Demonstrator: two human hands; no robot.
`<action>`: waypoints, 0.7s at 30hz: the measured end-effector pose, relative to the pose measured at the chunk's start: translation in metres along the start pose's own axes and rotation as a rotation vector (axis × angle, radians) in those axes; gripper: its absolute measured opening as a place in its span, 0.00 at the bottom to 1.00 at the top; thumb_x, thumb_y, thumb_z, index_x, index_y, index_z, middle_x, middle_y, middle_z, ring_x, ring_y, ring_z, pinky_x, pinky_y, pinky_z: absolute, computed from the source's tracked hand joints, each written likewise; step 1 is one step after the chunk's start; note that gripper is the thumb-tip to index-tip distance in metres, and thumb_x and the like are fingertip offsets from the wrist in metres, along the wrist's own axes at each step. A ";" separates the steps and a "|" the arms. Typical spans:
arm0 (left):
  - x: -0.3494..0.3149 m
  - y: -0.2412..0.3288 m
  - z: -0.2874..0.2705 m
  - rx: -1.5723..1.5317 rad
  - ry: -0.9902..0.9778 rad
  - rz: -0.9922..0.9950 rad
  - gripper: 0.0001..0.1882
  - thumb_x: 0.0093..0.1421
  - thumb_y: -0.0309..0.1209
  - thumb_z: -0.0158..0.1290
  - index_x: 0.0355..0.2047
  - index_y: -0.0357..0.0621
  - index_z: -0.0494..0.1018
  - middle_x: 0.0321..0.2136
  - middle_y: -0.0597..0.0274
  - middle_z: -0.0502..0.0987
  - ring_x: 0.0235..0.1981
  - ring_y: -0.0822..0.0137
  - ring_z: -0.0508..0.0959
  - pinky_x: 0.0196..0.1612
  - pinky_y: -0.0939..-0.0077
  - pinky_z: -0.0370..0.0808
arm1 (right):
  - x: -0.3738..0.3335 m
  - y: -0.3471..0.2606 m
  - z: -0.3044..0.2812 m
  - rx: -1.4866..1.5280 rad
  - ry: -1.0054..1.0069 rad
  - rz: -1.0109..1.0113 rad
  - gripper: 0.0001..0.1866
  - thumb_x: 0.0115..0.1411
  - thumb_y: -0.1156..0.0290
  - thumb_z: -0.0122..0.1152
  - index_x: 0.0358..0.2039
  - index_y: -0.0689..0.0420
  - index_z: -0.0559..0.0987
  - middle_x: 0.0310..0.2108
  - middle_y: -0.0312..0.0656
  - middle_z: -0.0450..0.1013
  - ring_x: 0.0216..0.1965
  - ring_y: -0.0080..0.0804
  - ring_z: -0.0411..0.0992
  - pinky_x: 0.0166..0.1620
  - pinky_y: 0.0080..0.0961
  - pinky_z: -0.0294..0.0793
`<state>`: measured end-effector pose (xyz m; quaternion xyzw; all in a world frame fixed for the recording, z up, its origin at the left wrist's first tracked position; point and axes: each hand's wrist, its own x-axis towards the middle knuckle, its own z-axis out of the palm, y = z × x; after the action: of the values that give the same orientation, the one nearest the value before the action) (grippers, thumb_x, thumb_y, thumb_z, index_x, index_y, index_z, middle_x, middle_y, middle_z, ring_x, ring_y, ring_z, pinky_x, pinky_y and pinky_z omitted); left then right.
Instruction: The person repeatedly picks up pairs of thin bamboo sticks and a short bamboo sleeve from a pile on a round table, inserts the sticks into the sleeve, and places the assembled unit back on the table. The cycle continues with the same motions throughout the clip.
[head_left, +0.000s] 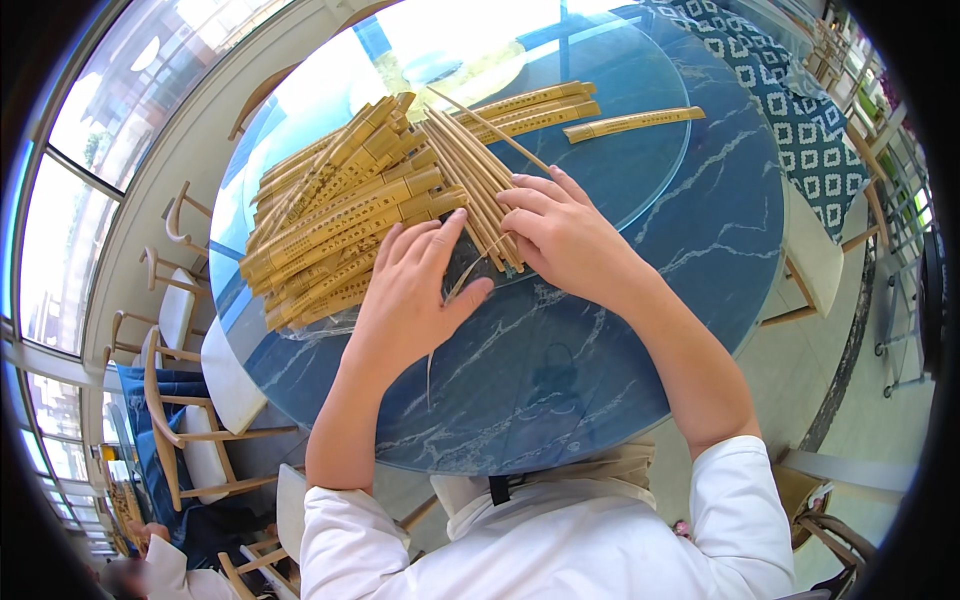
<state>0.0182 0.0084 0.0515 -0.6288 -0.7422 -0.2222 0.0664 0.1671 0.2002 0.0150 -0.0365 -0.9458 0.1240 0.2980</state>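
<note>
A loose bundle of bare wooden chopsticks (470, 165) lies on a round blue marbled table. My right hand (560, 230) has its fingers bent over the bundle's right side, near the close ends. One chopstick (490, 128) slants away from the others and reaches this hand's fingers. My left hand (415, 280) is open, thumb apart, its index fingertip at the end of a gold chopstick packet (345, 225) with dark print. Many more such packets are heaped to the left. A thin pale strip (466, 275) sits by my left thumb, partly hidden.
A glass turntable (640, 190) covers the table's middle; more gold packets (535, 110) rest on it, and one packet (635, 124) lies apart at the right. Chairs (190, 430) stand around the table (710, 250). Another person (165, 570) is at the lower left.
</note>
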 end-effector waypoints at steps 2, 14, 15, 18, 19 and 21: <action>-0.003 0.005 0.013 0.018 -0.050 0.045 0.27 0.68 0.31 0.60 0.66 0.41 0.71 0.52 0.50 0.80 0.60 0.51 0.76 0.74 0.48 0.62 | 0.005 0.002 0.000 -0.002 0.119 -0.018 0.06 0.66 0.71 0.63 0.42 0.55 0.82 0.51 0.40 0.79 0.64 0.42 0.72 0.72 0.54 0.62; -0.008 -0.035 -0.011 0.601 0.139 -0.228 0.28 0.64 0.26 0.58 0.66 0.43 0.72 0.59 0.56 0.75 0.69 0.53 0.68 0.79 0.41 0.43 | 0.013 0.016 -0.018 0.006 0.437 0.033 0.09 0.63 0.76 0.66 0.44 0.55 0.84 0.46 0.40 0.81 0.51 0.43 0.78 0.57 0.40 0.78; -0.008 -0.034 -0.008 0.534 0.123 -0.209 0.31 0.63 0.28 0.59 0.68 0.43 0.70 0.61 0.55 0.74 0.71 0.53 0.66 0.79 0.42 0.43 | 0.012 0.016 -0.016 -0.006 0.420 0.029 0.10 0.62 0.76 0.66 0.45 0.55 0.84 0.46 0.40 0.81 0.51 0.43 0.78 0.57 0.40 0.78; -0.006 -0.016 0.001 0.385 0.044 -0.148 0.45 0.60 0.40 0.65 0.74 0.40 0.60 0.70 0.51 0.68 0.76 0.53 0.60 0.80 0.44 0.39 | 0.010 0.008 -0.012 -0.006 0.364 -0.006 0.12 0.60 0.76 0.68 0.45 0.54 0.85 0.48 0.40 0.80 0.52 0.41 0.77 0.57 0.40 0.78; -0.005 -0.007 0.006 0.338 0.042 -0.135 0.44 0.61 0.41 0.65 0.73 0.40 0.60 0.69 0.51 0.69 0.76 0.52 0.60 0.80 0.43 0.39 | 0.009 0.004 -0.010 0.011 0.343 -0.020 0.12 0.60 0.76 0.68 0.45 0.54 0.86 0.48 0.40 0.79 0.52 0.41 0.77 0.57 0.39 0.78; -0.004 0.011 0.018 0.244 0.037 -0.114 0.42 0.63 0.41 0.64 0.73 0.40 0.61 0.68 0.50 0.71 0.75 0.52 0.61 0.80 0.42 0.40 | 0.008 -0.002 -0.006 0.038 0.296 -0.064 0.13 0.59 0.75 0.69 0.45 0.53 0.86 0.48 0.39 0.79 0.52 0.41 0.76 0.57 0.39 0.78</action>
<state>0.0325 0.0132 0.0366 -0.5685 -0.7969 -0.1452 0.1435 0.1639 0.2008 0.0246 -0.0186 -0.8897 0.1257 0.4384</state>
